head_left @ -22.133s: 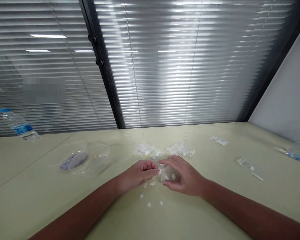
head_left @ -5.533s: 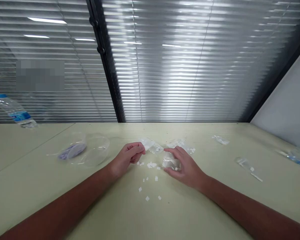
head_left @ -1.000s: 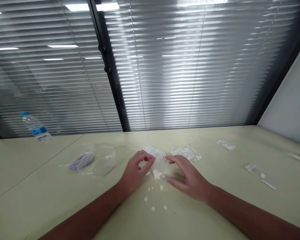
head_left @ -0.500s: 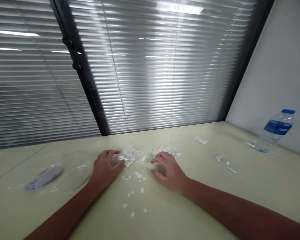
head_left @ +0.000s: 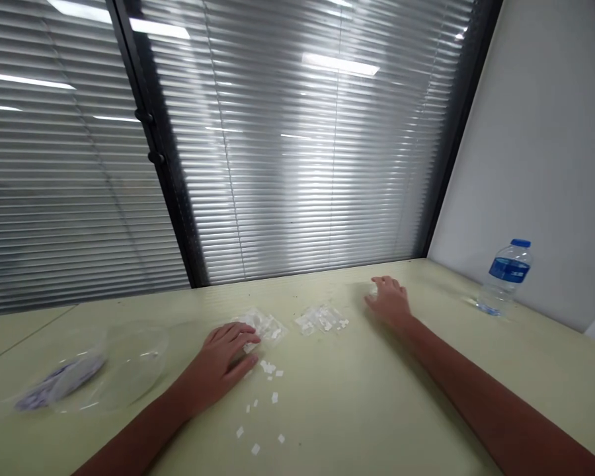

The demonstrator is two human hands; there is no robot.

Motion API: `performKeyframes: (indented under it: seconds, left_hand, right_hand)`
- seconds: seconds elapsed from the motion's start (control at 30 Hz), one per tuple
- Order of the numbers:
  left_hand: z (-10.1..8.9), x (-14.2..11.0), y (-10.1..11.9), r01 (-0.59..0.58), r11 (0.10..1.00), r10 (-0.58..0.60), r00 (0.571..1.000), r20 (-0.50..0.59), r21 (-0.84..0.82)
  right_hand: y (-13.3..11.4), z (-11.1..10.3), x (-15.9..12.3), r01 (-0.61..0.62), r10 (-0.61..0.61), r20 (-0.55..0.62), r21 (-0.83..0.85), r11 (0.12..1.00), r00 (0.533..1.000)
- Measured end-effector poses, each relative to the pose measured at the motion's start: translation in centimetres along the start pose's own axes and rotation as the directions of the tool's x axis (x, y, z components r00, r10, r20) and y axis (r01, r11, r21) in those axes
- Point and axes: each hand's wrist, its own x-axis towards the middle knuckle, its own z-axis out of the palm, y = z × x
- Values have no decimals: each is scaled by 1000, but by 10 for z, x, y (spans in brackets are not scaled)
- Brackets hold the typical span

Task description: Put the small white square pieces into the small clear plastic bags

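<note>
My left hand (head_left: 222, 360) lies flat on the pale table (head_left: 357, 410), fingers stretched out, their tips touching a clear bag of small white pieces (head_left: 264, 326). My right hand (head_left: 389, 301) is stretched far out to the right of the middle, fingers spread and resting on the tabletop, with a bit of white (head_left: 373, 289) showing at its fingertips. A second clear bag of white pieces (head_left: 322, 319) lies between the two hands. Several loose white squares (head_left: 268, 400) are scattered in front of my left hand.
Clear plastic containers (head_left: 129, 360) stand at the left, with a purple lid or piece (head_left: 57, 390) beside them. A water bottle with a blue label (head_left: 506, 277) stands at the right near the wall. Closed blinds (head_left: 297, 165) run behind the table's far edge.
My right hand has left the bags in the middle and reached out to the far right. My left hand has flattened beside the bag. The view has swung right, showing the right-hand bottle.
</note>
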Motion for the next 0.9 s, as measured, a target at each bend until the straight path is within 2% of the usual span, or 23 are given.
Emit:
performKeyframes:
  seconds: [0.1,0.17,0.37,0.53,0.63,0.7,0.77,0.83,0.87,0.9]
  left_hand:
    - [4,-1,-3,62,998,-62,998,-13,0]
    - [7,-1,-6,90,996,-90,996,-15,0]
    - [11,-3,-10,96,995,-94,993,-69,22]
    - [8,-3,-6,88,996,-87,995,-57,26]
    - [6,-2,-3,85,996,-84,996,-35,15]
    - [5,-1,-2,81,997,-80,997,-21,10]
    - [5,-1,-1,77,997,-77,997,-13,12]
    - [5,-2,-1,75,997,-75,997,-10,16]
    - [5,-2,-1,73,997,-73,997,-14,16]
    - [5,-2,-1,71,997,-70,997,-19,13]
  right_hand:
    - [34,8,10,-100,107,95,-79,992,990]
    - [42,13,11,-89,103,130,-109,990,986]
    - [31,23,11,13,6,140,-132,991,990]
    - [22,15,6,42,-36,61,-87,995,997]
    - [0,5,-3,122,-122,4,-11,992,993]
    - [-26,-1,-15,256,-257,-2,65,964,967]
    - [-56,-3,-33,408,-413,2,142,902,911]
    - [-80,-2,-51,558,-567,-38,245,793,823]
    - [-88,0,-57,580,-590,-49,260,772,806]
    - [-92,2,-62,573,-582,-53,272,773,811]
